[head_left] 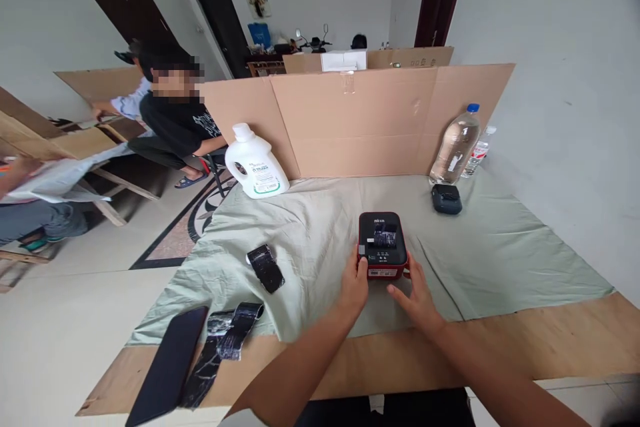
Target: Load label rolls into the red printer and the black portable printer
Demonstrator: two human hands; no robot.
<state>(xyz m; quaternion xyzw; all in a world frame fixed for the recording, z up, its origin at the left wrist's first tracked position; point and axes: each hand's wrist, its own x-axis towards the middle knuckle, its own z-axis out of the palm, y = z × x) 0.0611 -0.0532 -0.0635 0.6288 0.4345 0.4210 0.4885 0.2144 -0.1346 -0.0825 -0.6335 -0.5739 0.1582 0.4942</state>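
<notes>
A small black and red box-shaped device [383,244] sits on the pale green cloth [490,247] near the table's front. My left hand [354,285] touches its left front corner with the fingertips. My right hand [416,288] rests against its right front side, fingers spread. Neither hand lifts it. A roll of black film [265,267] lies to the left of the device, apart from both hands.
A white detergent jug [255,163] stands at back left, a clear water bottle [456,145] and a small dark case [447,199] at back right. Cardboard wall [360,120] behind. Black strip and crumpled film [220,340] at front left. A person sits at left.
</notes>
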